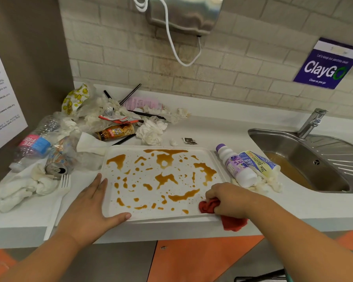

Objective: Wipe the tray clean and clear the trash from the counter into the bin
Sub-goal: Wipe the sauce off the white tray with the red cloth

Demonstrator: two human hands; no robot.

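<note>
1. L hand (pixel 90 208) flat, fingers straight, pressing the tray (pixel 171 218) at its front-left corner. R hand (pixel 228 200) grips a cloth (pixel 209 206) at the tray's front-right corner.
2. Tray at counter (pixel 283 208) front edge, spill (pixel 165 178) all over it. Looks like wiping has barely begun.
3. Fork (pixel 64 181), can (pixel 56 169), tissues (pixel 18 190) off tray's L edge, bottle (pixel 238 169) off R edge. Nothing cleared.
4. Trash pile (pixel 114 119) at counter rear-left corner. Bin not in view.

**A shared pantry**

You stand in a communal pantry. A purple ClayGo sign (pixel 326 66) on the tiled wall (pixel 253 53) reads "Let's keep our pantry clean". Below it, a white counter (pixel 212 127) holds a steel sink (pixel 289 143) and tap (pixel 312 123).
</note>
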